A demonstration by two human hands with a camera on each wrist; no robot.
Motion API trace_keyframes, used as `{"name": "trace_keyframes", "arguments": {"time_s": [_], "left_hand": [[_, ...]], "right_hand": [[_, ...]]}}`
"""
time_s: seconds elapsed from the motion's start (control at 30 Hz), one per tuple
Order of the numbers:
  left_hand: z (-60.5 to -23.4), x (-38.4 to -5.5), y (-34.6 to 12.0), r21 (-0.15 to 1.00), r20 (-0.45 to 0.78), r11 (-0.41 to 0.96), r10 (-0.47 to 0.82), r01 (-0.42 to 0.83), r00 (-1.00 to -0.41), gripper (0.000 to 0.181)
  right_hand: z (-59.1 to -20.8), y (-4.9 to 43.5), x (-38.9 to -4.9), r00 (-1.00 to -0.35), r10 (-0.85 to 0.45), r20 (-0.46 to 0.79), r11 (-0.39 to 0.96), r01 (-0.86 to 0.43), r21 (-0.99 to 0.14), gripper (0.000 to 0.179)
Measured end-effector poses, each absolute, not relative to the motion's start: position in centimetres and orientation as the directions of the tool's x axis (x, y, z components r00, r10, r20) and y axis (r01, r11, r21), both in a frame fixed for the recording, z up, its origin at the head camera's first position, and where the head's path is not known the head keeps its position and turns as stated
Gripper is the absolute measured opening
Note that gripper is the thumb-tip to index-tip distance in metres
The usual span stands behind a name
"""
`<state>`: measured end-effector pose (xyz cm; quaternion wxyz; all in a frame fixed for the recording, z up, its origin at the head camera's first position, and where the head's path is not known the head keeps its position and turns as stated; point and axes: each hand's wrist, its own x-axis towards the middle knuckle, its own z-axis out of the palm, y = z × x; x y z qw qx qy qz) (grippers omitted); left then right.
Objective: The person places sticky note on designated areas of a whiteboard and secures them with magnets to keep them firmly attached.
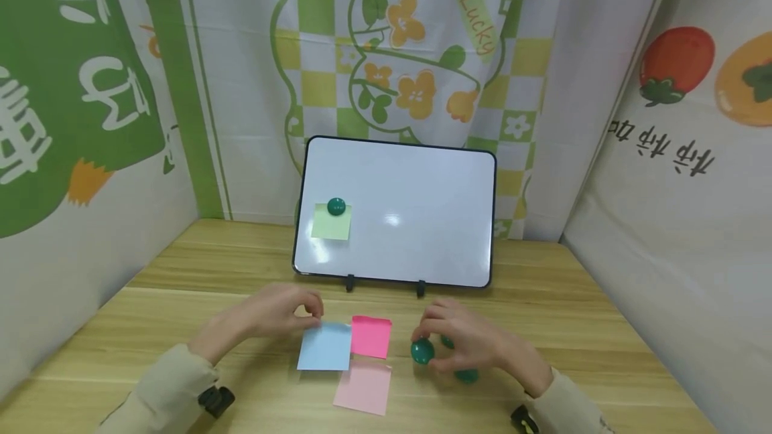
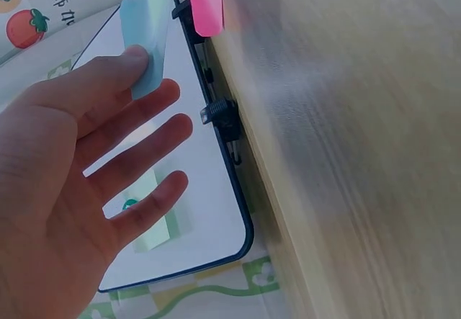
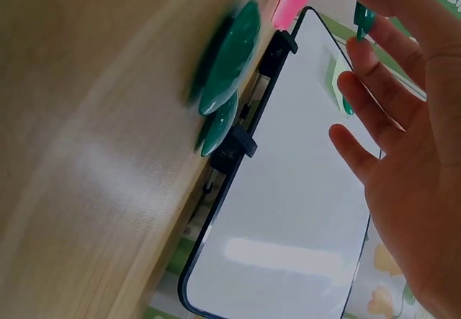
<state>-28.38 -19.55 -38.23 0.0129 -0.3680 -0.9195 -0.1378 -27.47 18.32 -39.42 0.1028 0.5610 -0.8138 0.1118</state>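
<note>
Between thumb and forefinger my left hand (image 1: 280,311) pinches the top edge of a blue sticky note (image 1: 325,347), raised off the table; the left wrist view shows the blue note (image 2: 137,38) at the thumb tip, the other fingers spread. My right hand (image 1: 461,337) holds a round green magnet (image 1: 422,351) between thumb and fingertips, and the right wrist view shows this magnet (image 3: 364,18) edge-on. Under the right hand two more green magnets (image 1: 466,376) lie on the table, partly hidden. A hot pink note (image 1: 371,337) and a pale pink note (image 1: 363,388) lie between the hands.
A whiteboard (image 1: 404,220) with a black frame leans on small black stand feet (image 1: 421,288) at the back of the wooden table (image 1: 543,327). On its left side a green magnet (image 1: 336,206) holds a light green note (image 1: 331,225). Printed curtains (image 1: 241,86) enclose the table.
</note>
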Motion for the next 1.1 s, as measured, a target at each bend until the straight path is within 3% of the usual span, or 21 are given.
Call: {"name": "trace_keyframes", "arguments": {"time_s": [0.33,0.67,1.1], "left_hand": [[-37.6,-28.8,-18.9,0.193,0.173,0.694,0.672,0.694,-0.720,0.011],[-36.3,-29.5,-18.0,0.124,0.246,0.710,0.655,0.693,-0.715,0.005],[-35.1,-30.7,-16.7,0.084,0.338,0.732,0.618,0.676,-0.710,0.006]], "right_hand": [[-39.3,18.2,-27.5,-0.380,-0.876,0.296,0.373,-0.924,-0.084,0.037],[-39.2,18.1,-27.8,-0.302,-0.856,0.419,0.333,-0.943,0.001,0.040],[-37.8,17.0,-28.1,-0.291,-0.812,0.505,0.371,-0.927,0.061,0.041]]}}
